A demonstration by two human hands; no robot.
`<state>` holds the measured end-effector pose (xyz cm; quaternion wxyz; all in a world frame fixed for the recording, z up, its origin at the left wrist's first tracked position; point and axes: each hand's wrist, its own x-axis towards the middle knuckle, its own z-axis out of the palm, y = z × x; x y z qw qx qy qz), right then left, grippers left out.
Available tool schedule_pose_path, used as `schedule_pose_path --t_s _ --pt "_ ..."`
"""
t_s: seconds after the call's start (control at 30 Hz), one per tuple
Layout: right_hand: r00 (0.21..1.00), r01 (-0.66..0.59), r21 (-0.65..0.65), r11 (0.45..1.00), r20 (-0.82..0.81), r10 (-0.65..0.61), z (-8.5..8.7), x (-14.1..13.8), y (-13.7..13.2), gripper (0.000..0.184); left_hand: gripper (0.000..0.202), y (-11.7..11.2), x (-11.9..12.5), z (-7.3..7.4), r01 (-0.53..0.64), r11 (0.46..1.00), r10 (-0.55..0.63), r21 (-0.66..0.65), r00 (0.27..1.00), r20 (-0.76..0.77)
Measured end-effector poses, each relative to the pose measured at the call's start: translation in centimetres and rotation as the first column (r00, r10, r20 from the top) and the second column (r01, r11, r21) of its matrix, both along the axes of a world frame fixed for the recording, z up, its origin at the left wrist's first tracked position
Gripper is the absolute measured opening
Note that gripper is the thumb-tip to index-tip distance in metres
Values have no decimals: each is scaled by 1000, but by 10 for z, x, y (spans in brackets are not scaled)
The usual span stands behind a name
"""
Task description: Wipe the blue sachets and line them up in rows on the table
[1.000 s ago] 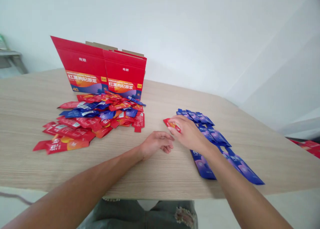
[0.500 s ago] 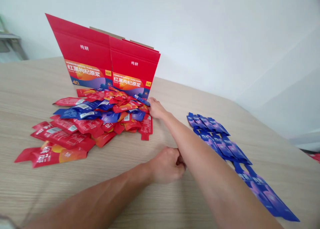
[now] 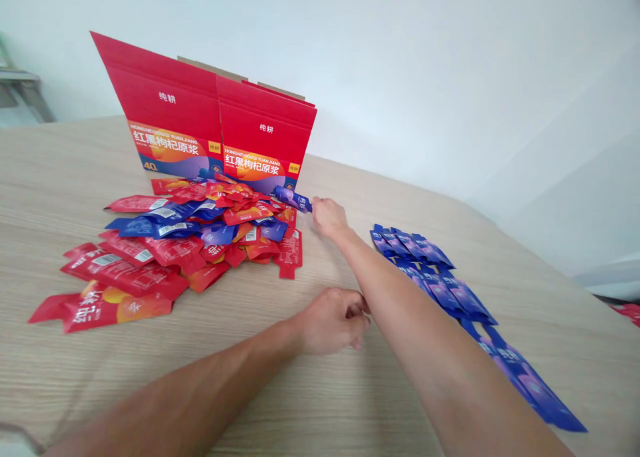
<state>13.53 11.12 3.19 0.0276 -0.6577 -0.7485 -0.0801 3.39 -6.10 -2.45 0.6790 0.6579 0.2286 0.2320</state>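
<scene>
My right hand (image 3: pixel 329 217) is closed on the end of a blue pouch (image 3: pixel 293 198), at the right edge of a heap. The pouch points left, toward the red box, above several red pouches (image 3: pixel 145 274) and blue pouches (image 3: pixel 175 228) lying jumbled. Nearer to me, my left hand (image 3: pixel 335 320) hovers over or rests on the table beside my right forearm. Its fingers are loosely curled, and I see nothing in them. On the right, several blue pouches (image 3: pixel 445 296) lie overlapping in rows, partly hidden by my right arm.
Behind the heap stands a red printed cardboard box (image 3: pixel 267 144) with raised flaps. A wood-grain table (image 3: pixel 240 377) carries everything, with a white wall (image 3: pixel 400 77) behind it. At far left is a blurred grey piece of furniture (image 3: pixel 20 77).
My right hand has drawn the blue pouch slightly right from the heap, so more of it shows. The left hand stays in place, its fingers loosened a little.
</scene>
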Motion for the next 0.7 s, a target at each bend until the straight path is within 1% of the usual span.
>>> schedule_pose_path --t_s 0.03,0.1,0.13,0.2,0.27,0.3,0.33,0.4,0.43,0.47,0.5,0.57,0.6,0.63,0.7 --pt "1000 15 31 999 -3 -15 6 4 -5 39 13 0 0 0 -28 997 32 -77 998 54" --pt "999 28 97 995 -23 -26 21 14 -16 38 30 2 1 2 -84 963 132 -257 976 175" --pt "999 14 129 992 -40 -9 29 21 -22 37 39 2 1 3 -120 933 204 -340 953 223" --pt "994 -63 191 980 -79 79 48 35 -37 34 57 5 0 6 -226 857 379 -463 885 271" --pt "972 -176 229 958 -116 206 66 51 -55 31 72 9 -2 11 -371 762 565 -530 781 267" --pt "955 -225 239 945 -138 262 75 57 -66 29 76 12 -4 13 -453 720 643 -527 720 260" --pt "938 -263 242 934 -163 306 82 63 -77 27 80 15 -6 16 -533 686 703 -496 661 262" --pt "905 -322 220 921 -213 368 93 72 -99 23 81 20 -9 21 -681 635 772 -364 564 292" --pt "891 -349 203 915 -229 391 97 74 -109 22 79 22 -11 23 -725 620 781 -299 536 321" --pt "879 -376 187 907 -236 413 99 76 -118 21 74 23 -12 25 -743 626 771 -237 543 333" --pt "871 -401 174 899 -233 433 101 76 -125 21 62 23 -13 26 -735 656 740 -171 583 334" --pt "863 -429 172 887 -212 459 101 76 -136 24 37 21 -14 27 -680 732 660 -36 694 287" --pt "864 -432 181 884 -199 463 100 75 -140 26 34 19 -14 27 -647 762 621 28 742 251" --pt "865 -429 195 882 -191 463 98 74 -144 27 36 17 -14 26 -619 781 594 82 777 211" --pt "867 -409 238 881 -201 457 93 71 -150 24 39 14 -14 24 -575 804 558 150 818 143"
